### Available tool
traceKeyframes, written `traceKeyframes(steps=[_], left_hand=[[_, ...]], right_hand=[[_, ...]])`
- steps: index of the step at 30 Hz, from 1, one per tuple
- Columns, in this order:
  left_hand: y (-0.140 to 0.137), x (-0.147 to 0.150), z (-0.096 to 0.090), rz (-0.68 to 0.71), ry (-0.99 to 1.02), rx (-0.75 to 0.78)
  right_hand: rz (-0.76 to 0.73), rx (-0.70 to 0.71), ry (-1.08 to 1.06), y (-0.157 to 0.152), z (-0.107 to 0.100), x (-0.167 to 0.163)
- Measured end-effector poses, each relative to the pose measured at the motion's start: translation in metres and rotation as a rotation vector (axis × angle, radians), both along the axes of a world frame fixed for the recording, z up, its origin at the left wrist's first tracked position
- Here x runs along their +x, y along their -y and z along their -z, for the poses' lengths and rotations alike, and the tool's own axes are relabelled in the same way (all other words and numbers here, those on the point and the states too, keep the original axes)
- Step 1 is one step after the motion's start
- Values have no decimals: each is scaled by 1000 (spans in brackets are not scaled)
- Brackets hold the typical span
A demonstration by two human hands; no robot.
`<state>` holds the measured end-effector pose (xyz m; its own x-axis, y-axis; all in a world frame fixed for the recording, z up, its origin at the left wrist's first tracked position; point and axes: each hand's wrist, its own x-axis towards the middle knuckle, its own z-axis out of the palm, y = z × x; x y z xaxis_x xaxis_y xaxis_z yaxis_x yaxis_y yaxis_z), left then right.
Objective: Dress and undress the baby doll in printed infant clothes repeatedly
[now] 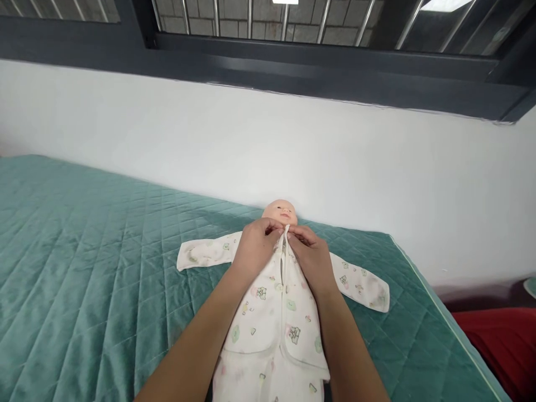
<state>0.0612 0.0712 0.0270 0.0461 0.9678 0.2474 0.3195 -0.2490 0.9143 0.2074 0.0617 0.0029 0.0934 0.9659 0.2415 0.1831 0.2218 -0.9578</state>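
Observation:
A baby doll (280,211) lies on its back, its head toward the wall. It wears a white printed baby jacket (268,312) with both sleeves spread out to the sides. My left hand (260,243) pinches the jacket's left front edge at the collar, just below the doll's chin. Opposite it, my right hand (312,251) grips the other front edge, and the two edges meet between my fingertips. Below the hands the front gaps slightly, and a button (278,287) shows lower down. Matching printed trousers (268,379) show under the jacket's hem.
The doll rests on a green quilted bedspread (104,268). Behind it rises a white wall (230,145) with a dark-framed barred window (251,50) above. Red fabric (498,340) sits beyond the bed's right edge.

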Motion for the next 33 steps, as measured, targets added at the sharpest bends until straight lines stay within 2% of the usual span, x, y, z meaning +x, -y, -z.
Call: traceKeyframes(steps=[11,17,20,26,30,33], left_hand=[[-6,-10,7,84,72,-93],[1,-4,0,2,-97,-127],[3,-4,-1,-4,-98,-117],[2,-13,-3,105,-124,-96],[3,-19,-5,158,-203,-82],[3,-23,-7,197,-245,-56]], right_hand=[[-38,-36,207,1,-4,-1],[-76,-52,290,0,-3,3],[-60,-87,301,1,-6,3],[-48,-127,296,4,-13,5],[-56,-133,299,3,-6,10],[-53,-84,281,0,0,12]])
